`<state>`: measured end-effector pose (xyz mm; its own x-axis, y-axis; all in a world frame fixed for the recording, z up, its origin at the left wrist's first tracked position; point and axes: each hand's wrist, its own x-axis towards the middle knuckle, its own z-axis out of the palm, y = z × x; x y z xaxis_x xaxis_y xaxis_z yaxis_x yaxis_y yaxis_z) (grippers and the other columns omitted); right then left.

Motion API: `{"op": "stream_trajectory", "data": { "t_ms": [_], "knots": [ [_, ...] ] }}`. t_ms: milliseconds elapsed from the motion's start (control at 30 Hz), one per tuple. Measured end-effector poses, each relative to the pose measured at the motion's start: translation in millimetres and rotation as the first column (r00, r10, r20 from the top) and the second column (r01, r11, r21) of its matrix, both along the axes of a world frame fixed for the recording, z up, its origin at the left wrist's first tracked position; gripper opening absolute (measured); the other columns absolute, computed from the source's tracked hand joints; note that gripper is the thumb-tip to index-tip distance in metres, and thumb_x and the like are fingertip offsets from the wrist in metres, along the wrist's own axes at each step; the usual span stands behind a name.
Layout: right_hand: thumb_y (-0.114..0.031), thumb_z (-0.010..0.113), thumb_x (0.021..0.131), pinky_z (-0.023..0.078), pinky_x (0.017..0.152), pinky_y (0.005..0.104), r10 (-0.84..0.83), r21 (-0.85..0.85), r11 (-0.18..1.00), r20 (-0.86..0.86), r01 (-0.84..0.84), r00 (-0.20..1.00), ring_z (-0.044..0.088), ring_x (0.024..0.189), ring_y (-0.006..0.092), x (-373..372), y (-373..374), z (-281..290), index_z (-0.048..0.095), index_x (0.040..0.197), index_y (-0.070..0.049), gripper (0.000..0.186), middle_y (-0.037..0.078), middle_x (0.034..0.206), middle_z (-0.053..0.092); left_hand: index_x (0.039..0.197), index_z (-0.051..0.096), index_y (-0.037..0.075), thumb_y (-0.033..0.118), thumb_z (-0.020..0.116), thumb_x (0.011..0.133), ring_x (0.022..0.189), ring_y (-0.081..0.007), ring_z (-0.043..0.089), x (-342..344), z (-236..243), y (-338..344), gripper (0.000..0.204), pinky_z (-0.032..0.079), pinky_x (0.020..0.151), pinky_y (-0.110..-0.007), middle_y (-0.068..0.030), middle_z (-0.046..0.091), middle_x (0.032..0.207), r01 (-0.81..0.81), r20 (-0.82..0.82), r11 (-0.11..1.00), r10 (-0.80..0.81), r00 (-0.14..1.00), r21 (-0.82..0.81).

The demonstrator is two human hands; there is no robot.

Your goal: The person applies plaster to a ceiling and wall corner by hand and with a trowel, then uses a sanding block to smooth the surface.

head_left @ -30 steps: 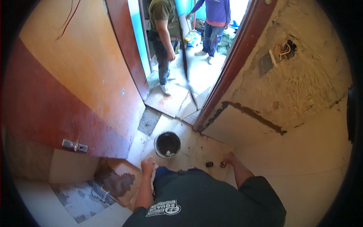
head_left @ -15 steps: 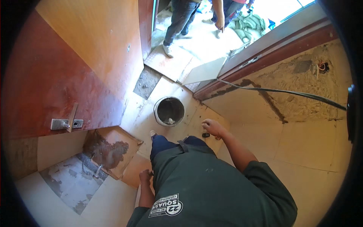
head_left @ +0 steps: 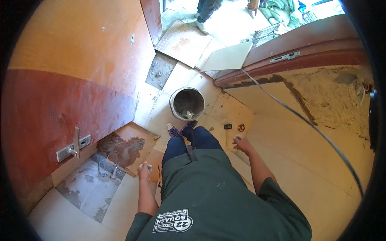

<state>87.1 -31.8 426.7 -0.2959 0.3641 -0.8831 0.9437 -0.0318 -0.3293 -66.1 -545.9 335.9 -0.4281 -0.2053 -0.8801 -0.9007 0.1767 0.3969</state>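
Note:
My left hand (head_left: 144, 170) hangs beside my left thigh, its fingers curled in and dusty grey; nothing shows in it. On the other side my right hand (head_left: 241, 143) is held out from my hip. Its fingers are loosely bent with gaps between them, and I see nothing in them. Just beyond it, a small black object (head_left: 228, 126) and a round black-and-orange object (head_left: 241, 127) lie on the tiled floor. Right in front of my shoes (head_left: 181, 129) stands a round bucket (head_left: 172, 105) with grey mortar inside. A pale lump or tool end (head_left: 188, 115) shows at its near side.
A red-and-orange door (head_left: 72, 100) stands at the left. Mortar covers part of a board (head_left: 128, 150) below it, near a metal tap fitting (head_left: 114, 172). A cable (head_left: 297, 112) crosses at right. Past the doorway are another person's legs (head_left: 208, 10) and green sacks (head_left: 283, 10).
The view has shifted, and both my shoes now show behind the bucket. My right hand has drawn back from the small floor objects. The person beyond the doorway is now mostly out of frame.

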Motion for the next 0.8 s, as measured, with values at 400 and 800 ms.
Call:
{"op": "stream_trajectory", "data": {
  "t_ms": [400,800],
  "knots": [
    [-0.029,0.049,0.089,0.050,0.063,0.0304,-0.333,0.050,0.939,-0.100,0.339,0.937,0.063,0.070,0.0186,-22,50,-2,0.057,0.110,0.003,0.039,0.013,0.090,0.064,0.096,0.061,-0.002,0.019,0.048,0.088,0.065,-0.0195,0.061,-85,7,105,0.026,0.046,0.056,-0.032,-0.0088,0.061,0.074,0.397,-0.056,0.905,-0.409,0.911,-0.151],
    [-0.027,0.050,0.092,0.050,0.064,0.0288,-0.702,0.077,0.712,0.101,0.698,0.705,0.062,0.068,0.0180,-52,-28,-13,0.057,0.107,0.001,0.033,0.010,0.089,0.062,0.078,0.057,0.003,0.021,0.058,0.085,0.057,-0.0148,0.055,-311,-31,165,0.020,0.045,0.050,-0.030,-0.0047,0.058,0.071,0.563,0.098,0.812,-0.554,0.826,-0.152]
  ]
}}
